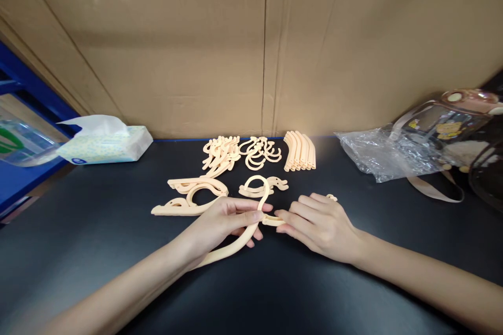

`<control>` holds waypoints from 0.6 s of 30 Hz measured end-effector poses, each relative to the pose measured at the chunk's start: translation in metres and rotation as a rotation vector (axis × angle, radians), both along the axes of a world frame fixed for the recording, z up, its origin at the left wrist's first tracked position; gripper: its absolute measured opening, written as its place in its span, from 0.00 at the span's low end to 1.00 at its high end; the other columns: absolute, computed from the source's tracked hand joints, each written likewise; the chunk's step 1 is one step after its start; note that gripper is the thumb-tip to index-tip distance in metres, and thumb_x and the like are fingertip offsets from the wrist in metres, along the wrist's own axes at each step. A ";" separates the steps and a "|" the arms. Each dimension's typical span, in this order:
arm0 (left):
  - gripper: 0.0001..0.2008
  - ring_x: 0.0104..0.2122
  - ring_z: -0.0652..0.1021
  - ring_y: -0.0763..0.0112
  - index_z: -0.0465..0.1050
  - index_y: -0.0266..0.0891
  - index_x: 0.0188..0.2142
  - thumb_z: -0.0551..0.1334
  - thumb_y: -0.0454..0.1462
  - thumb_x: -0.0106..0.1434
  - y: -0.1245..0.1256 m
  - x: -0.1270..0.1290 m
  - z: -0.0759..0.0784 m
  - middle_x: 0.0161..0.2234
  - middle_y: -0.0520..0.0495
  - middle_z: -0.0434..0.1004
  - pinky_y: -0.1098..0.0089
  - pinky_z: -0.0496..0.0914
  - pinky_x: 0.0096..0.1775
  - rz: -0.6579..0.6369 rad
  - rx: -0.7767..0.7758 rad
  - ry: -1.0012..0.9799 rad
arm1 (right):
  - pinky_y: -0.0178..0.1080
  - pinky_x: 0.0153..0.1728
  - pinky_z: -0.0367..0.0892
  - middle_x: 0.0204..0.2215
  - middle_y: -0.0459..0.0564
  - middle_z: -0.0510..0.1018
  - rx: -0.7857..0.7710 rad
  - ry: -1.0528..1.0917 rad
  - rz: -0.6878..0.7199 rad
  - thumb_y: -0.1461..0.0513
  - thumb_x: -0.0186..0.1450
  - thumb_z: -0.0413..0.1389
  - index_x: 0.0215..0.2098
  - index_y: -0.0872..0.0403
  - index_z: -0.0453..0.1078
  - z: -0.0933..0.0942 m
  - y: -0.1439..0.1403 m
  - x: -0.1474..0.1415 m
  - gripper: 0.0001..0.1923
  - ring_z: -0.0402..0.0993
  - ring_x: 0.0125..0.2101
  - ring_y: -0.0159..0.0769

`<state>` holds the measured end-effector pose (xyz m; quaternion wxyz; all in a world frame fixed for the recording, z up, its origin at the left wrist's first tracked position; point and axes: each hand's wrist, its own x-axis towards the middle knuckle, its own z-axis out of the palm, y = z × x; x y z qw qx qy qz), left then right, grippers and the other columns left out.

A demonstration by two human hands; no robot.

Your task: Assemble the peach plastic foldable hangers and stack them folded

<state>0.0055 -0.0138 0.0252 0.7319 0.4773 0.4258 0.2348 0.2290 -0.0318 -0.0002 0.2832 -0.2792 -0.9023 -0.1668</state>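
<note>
Matt plastic hanger parts [220, 156]; matt black tabletop [98, 220]; backdrop [196, 47] probably cardboard.

Tall brown corrugated cardboard wall [251, 47] standing behind matte black tabletop [98, 230], vertical seam running down its middle. Warm light falling on cardboard, glowing along its lower edge. Blue metal shelf frame [23, 89] showing at far left. White tissue pack [106, 144] lying at table's back left. Crumpled clear plastic bag [373, 154] sitting at back right beside transparent brown-trimmed bag [451, 125].
</note>
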 end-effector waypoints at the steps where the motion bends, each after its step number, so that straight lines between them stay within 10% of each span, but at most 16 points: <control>1: 0.18 0.27 0.76 0.72 0.79 0.36 0.43 0.70 0.43 0.55 0.000 0.000 0.000 0.25 0.48 0.77 0.72 0.71 0.31 -0.001 0.004 0.003 | 0.36 0.25 0.52 0.21 0.44 0.69 -0.004 -0.003 -0.001 0.60 0.69 0.52 0.36 0.59 0.73 0.000 -0.001 0.000 0.11 0.62 0.23 0.30; 12: 0.24 0.24 0.74 0.72 0.77 0.33 0.45 0.66 0.50 0.56 0.002 0.000 -0.005 0.22 0.49 0.75 0.71 0.71 0.31 -0.109 0.145 0.068 | 0.35 0.23 0.53 0.20 0.43 0.69 -0.035 -0.009 -0.006 0.59 0.71 0.50 0.34 0.57 0.73 -0.005 -0.003 0.000 0.14 0.62 0.21 0.29; 18: 0.24 0.20 0.73 0.73 0.74 0.32 0.28 0.61 0.54 0.58 -0.001 0.002 -0.009 0.27 0.46 0.73 0.73 0.67 0.21 -0.128 0.201 0.121 | 0.36 0.22 0.53 0.19 0.43 0.69 -0.043 -0.022 -0.014 0.58 0.71 0.49 0.30 0.56 0.73 -0.005 -0.004 -0.001 0.17 0.62 0.20 0.28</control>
